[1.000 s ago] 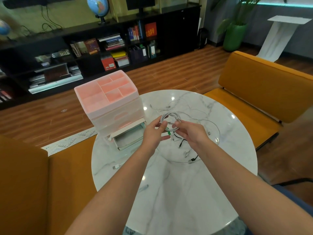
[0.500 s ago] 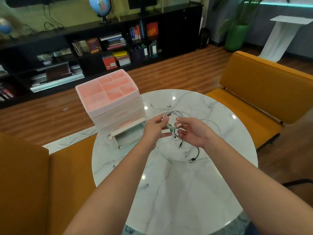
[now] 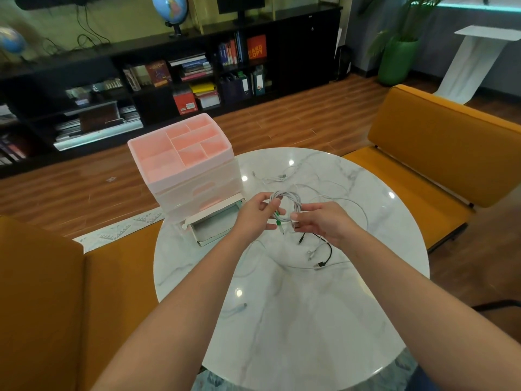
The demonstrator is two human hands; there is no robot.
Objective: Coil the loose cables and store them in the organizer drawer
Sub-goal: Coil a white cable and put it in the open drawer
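Observation:
A white cable coiled into a small ring (image 3: 290, 200), with a green-tipped end hanging down, is held above the round marble table (image 3: 296, 320). My left hand (image 3: 255, 214) pinches the ring's left side and my right hand (image 3: 321, 222) grips its right side near a plug. The pink organizer (image 3: 183, 165) stands at the table's left edge with its bottom drawer (image 3: 214, 225) pulled open just left of my left hand. Loose white cables (image 3: 282, 176) lie beyond the hands, and a black cable (image 3: 324, 253) lies under my right wrist.
Orange benches flank the table on the left (image 3: 70, 292) and right (image 3: 439, 153). Another loose white plug (image 3: 242, 306) lies near my left forearm. A dark bookshelf (image 3: 169, 80) lines the far wall across a wooden floor.
The hands have drawn slightly apart, opening the coil into a clearer ring; the right hand has closed on the coil's right side by the plug. The organizer and loose cables have not moved.

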